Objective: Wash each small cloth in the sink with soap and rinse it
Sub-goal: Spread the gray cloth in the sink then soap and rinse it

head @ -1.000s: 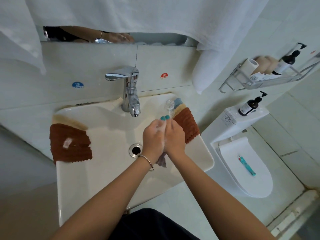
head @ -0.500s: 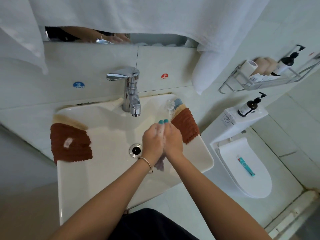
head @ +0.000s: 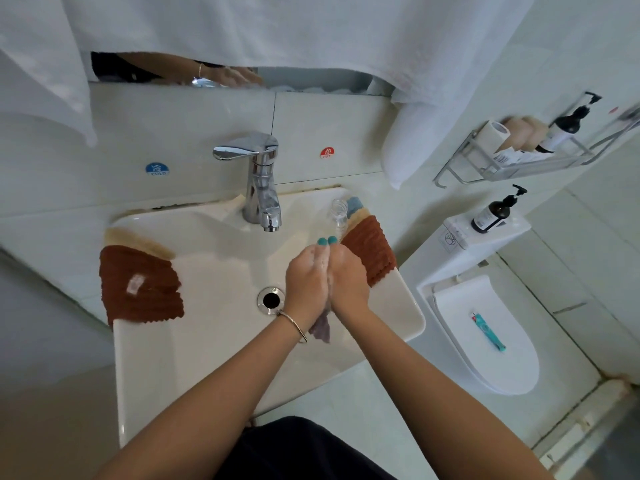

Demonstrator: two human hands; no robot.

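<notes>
**Lathering stage: cloth held between both palms over the basin**

Head view. The left hand [head: 306, 282] and the right hand [head: 349, 280] are pressed palm to palm above the sink [head: 214, 344], just right of the drain [head: 270, 299]. The fingers [head: 322, 242] of both hands lie straight and pressed together, pointing away from the person toward the faucet [head: 261, 183]. Suds show along the seam between the palms.

The small grey-purple cloth [head: 321, 328] is sandwiched between the two palms; only its tail shows, hanging below the heels of the hands between the wrists. Its long axis runs roughly in line with the fingers, from tips to wrists (the enclosed portion is hidden, so its fold cannot be determined).

Both hands are equally close to the cloth. The faucet spout lies ahead and slightly left of the fingertips; no water stream is visible. Judged from this, rinsing would call for a forward-left shift of the clasped hands.

Other cloths: a brown cloth [head: 138, 285] draped over the left sink rim, and a stack of cloths [head: 369, 247] on the right rim, beside a clear bottle [head: 338, 216].
</notes>
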